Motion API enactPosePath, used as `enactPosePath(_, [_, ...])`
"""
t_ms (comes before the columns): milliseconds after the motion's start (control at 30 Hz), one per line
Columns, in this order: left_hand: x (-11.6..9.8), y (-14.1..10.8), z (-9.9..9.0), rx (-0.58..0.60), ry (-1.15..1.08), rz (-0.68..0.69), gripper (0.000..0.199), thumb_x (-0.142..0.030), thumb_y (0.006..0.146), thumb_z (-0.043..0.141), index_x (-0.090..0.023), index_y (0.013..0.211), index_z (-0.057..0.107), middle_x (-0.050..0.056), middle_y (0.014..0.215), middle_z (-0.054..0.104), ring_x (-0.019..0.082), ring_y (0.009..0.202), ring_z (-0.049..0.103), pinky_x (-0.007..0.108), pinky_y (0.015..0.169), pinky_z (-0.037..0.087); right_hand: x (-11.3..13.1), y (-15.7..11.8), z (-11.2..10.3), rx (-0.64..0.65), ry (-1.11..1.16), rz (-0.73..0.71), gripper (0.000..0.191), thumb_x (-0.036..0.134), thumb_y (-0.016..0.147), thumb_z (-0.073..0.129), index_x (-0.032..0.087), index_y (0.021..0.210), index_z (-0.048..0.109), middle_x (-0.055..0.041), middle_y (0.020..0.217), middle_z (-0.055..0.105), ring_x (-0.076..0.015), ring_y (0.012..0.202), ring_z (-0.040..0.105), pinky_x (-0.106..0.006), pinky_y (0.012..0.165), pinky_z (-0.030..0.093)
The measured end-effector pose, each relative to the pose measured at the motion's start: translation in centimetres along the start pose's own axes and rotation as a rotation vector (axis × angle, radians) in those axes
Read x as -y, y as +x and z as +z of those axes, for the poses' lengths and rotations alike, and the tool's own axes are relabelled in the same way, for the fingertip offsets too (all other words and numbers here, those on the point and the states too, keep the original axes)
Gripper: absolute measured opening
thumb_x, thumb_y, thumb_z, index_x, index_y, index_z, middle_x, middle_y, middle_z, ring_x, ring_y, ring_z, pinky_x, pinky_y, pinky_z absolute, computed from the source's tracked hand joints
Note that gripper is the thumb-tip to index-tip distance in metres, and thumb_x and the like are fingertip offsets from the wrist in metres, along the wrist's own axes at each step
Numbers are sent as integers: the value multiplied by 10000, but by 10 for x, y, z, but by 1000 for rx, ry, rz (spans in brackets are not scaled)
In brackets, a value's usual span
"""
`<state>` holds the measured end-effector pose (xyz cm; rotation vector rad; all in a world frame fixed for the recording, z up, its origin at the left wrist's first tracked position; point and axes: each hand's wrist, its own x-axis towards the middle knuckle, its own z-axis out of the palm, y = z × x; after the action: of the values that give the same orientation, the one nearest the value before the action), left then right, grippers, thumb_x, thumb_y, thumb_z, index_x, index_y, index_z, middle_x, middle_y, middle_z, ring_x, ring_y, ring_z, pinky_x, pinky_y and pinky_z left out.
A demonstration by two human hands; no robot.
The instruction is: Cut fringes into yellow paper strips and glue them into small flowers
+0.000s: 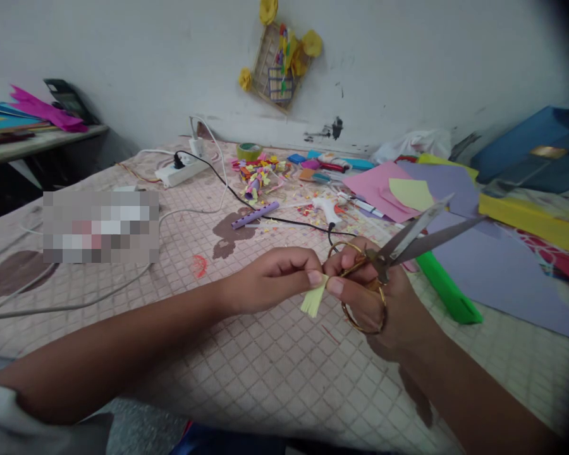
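Observation:
Between the thumb and bent fingers of my left hand (279, 278) is a small pale-yellow paper strip (313, 300), with a fringe cut along its lower end. My right hand (401, 303) is closed around a pair of gold-handled scissors (383, 264), whose parted blades point away to the upper right. The right thumb and fingertips meet the left fingertips at the paper's upper edge; whether they pinch it too is hard to see. Both hands are held above the table's front middle.
A white glue gun (326, 208), a purple paper tube (255, 215) with holes and a heap of paper flowers (260, 174) lie beyond my hands. Purple sheets (497, 272) and a green object (448, 287) are at right. Cables run from a power strip (183, 169).

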<state>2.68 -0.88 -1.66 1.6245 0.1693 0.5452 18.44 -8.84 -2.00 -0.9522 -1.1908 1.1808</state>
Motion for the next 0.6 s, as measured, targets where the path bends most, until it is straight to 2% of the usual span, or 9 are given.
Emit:
enactPosePath(200, [0, 0, 2, -7, -33, 10, 235, -269, 850, 502, -135, 660, 465, -28, 661, 443, 73, 619, 399, 212, 585, 335, 1, 0, 0, 22, 77, 14, 220, 170, 745, 679, 269, 801, 491, 56, 726, 547, -110, 675, 472, -243, 611, 393])
enactPosePath(400, [0, 0, 3, -19, -33, 10, 266, -331, 838, 524, -143, 658, 469, -29, 659, 444, 74, 618, 400, 210, 582, 342, 1, 1, 0, 19, 78, 23, 231, 185, 726, 690, 269, 798, 488, 57, 703, 538, -118, 640, 466, -251, 575, 379])
enactPosePath(600, [-2, 0, 1, 7, -33, 12, 273, -341, 834, 530, -144, 656, 467, -29, 660, 450, 74, 622, 407, 209, 589, 349, 1, 1, 0, 52, 135, 19, 220, 129, 739, 666, 260, 800, 500, 59, 713, 550, -104, 639, 446, -236, 567, 348])
